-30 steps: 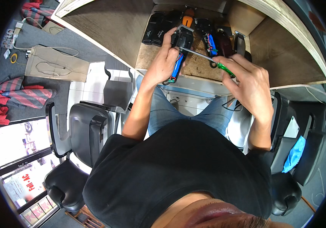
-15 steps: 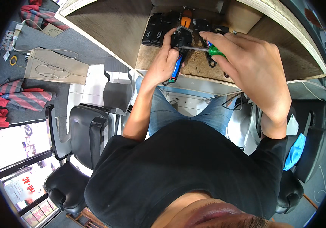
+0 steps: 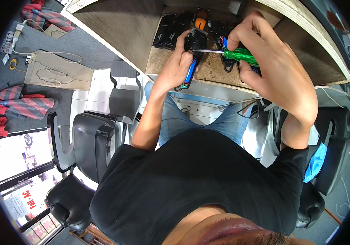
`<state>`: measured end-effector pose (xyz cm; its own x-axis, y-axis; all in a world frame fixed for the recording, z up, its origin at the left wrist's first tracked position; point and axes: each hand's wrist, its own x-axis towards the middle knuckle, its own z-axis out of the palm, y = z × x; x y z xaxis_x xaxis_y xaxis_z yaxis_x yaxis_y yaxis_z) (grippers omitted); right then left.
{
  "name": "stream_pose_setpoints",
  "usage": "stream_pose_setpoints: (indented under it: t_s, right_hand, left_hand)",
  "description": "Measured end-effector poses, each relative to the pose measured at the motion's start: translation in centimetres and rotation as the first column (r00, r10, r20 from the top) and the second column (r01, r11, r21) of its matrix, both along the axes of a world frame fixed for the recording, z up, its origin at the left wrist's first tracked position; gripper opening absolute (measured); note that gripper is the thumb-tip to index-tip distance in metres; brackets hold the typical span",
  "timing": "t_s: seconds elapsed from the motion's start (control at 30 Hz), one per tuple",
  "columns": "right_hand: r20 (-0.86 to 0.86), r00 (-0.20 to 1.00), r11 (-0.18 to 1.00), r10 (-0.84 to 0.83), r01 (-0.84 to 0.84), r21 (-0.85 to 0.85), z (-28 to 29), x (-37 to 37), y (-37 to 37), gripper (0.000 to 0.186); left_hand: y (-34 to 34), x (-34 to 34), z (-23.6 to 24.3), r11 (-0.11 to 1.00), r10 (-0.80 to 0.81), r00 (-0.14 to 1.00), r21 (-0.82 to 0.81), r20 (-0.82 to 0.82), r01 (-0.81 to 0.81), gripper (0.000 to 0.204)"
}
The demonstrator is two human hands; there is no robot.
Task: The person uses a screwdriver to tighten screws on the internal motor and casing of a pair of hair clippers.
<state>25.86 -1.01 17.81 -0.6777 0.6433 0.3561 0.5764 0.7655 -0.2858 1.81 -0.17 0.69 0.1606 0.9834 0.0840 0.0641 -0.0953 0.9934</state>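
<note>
The black device is the thing we work on, and in the head view, the only view we have, it sits at the near part of the wooden bench, just in front of our body, so both arms reach it without stretching. Our left hand wraps around it from the side, fingers closed on its body, we judge to keep it from turning under the tool. A blue part comes out below this hand toward the bench edge. Our right hand holds the green screwdriver, fingers closed tight on the handle; its thin metal shaft lies almost level and its tip meets the device, so the push goes straight into it. Other black parts and an orange piece lie just behind, near enough to take. A black office chair stands at our left, well apart from the bench work.
</note>
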Motion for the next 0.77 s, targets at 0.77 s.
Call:
stream_pose_setpoints:
  t_s: [0.77]
  right_hand:
    - [-0.131, 0.977, 0.986, -0.169, 0.166, -0.034, -1.3, 0.3, -0.4, 0.023]
  left_hand:
    - [0.1, -0.2, 0.1, 0.998, -0.003, 0.999, -0.062, 0.045, 0.006, 0.061]
